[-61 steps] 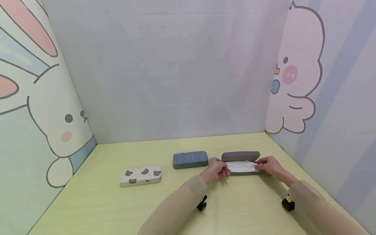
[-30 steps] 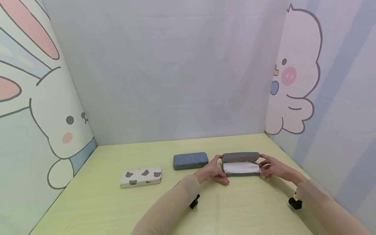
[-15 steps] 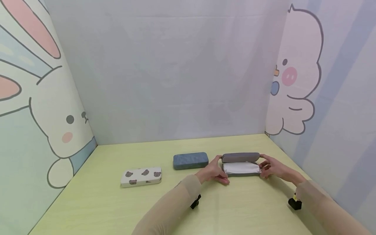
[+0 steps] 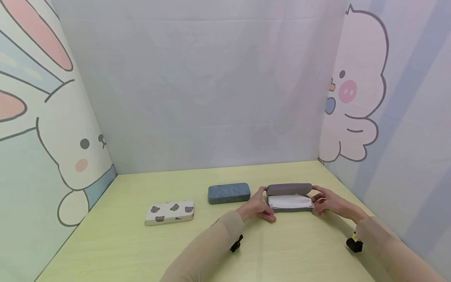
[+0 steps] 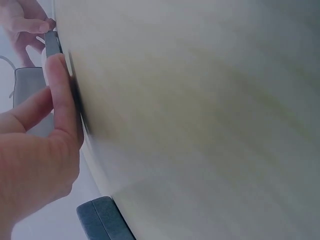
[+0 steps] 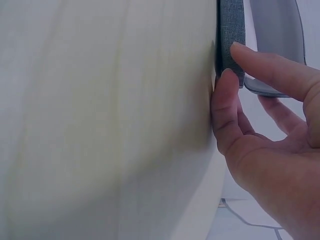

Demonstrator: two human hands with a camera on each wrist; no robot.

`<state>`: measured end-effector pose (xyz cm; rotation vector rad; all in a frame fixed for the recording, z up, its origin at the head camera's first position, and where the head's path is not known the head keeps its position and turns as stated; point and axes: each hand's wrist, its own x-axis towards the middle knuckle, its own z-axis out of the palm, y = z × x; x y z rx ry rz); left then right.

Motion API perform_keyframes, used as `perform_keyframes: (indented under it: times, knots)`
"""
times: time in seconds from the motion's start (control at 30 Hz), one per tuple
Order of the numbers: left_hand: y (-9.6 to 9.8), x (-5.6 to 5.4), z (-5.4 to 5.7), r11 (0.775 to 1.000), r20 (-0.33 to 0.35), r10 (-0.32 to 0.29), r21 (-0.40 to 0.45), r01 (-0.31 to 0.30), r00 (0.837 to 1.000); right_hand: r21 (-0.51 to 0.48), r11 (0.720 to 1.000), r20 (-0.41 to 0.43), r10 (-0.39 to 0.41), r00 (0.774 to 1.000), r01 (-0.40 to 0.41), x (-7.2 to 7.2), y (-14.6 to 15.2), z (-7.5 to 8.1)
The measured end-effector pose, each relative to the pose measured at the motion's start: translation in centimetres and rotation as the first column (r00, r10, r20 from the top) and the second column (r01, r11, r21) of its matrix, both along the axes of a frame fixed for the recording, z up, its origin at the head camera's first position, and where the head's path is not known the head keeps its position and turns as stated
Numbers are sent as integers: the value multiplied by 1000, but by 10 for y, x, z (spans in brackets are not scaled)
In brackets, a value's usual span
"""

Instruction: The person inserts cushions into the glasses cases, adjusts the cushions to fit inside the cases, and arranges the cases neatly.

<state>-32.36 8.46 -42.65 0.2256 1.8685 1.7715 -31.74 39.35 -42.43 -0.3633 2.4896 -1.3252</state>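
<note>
On the yellow desk [image 4: 141,250], right of the blue case [image 4: 229,193], both hands, left hand [image 4: 256,206] and right hand [image 4: 327,202], lightly pinch the ends of the half-open grey case [image 4: 289,197]; I'd steady the base and lower the lid evenly over the white cloth [image 4: 289,201].

counter [image 4: 141,250]: pale yellow-green | back wall [image 4: 197,90]: plain grey | left wall [image 4: 38,129]: cartoon bunny | right wall [image 4: 359,94]: cartoon chick
</note>
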Motion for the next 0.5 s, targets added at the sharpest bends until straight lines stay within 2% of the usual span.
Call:
perform_keyframes:
  times: [0.5]
  knots:
    - [0, 2, 2, 1000, -10, 3, -8, -3, 1000, -33, 999, 15, -9, 1000, 10, 1, 1, -1]
